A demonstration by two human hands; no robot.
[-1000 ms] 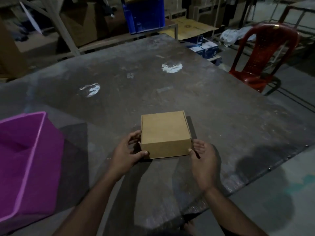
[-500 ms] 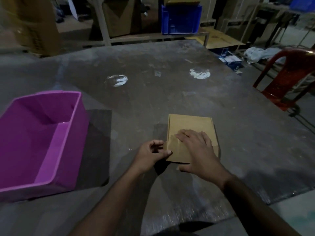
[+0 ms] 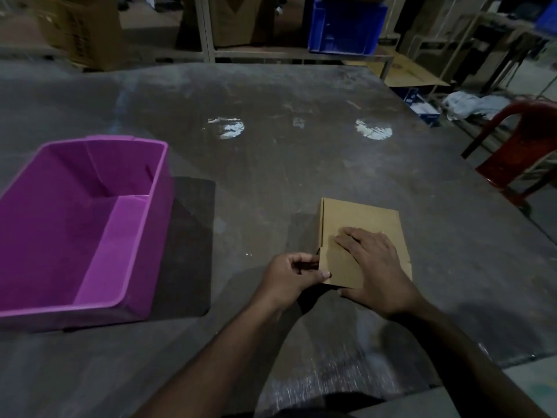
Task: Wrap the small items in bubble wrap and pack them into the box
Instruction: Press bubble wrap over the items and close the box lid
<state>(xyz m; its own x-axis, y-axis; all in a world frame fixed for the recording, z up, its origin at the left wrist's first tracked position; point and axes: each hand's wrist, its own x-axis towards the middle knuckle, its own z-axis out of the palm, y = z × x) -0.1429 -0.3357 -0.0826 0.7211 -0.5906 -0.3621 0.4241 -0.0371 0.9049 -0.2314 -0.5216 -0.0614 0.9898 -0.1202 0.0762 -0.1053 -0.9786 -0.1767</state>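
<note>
The right hand [image 3: 378, 267] lies flat, fingers straight, atop the closed cardboard box [image 3: 361, 218]; at the box's 8 o'clock corner, the left hand [image 3: 289, 277] pinches its edge.

A purple plastic bin [image 3: 90, 224] sits on the left of the grey table [image 3: 271, 164], open side up, with a dark mat [image 3: 187, 251] lying just beside it on its right. Past the far edge of the table a blue crate [image 3: 346, 25] stands on a low shelf [image 3: 301, 54], with big cardboard cartons [image 3: 81, 28] off to the left. A red plastic chair [image 3: 518, 152] stands by the table's right side, and a heap of pale cloth [image 3: 476, 105] lies on the floor behind it.
</note>
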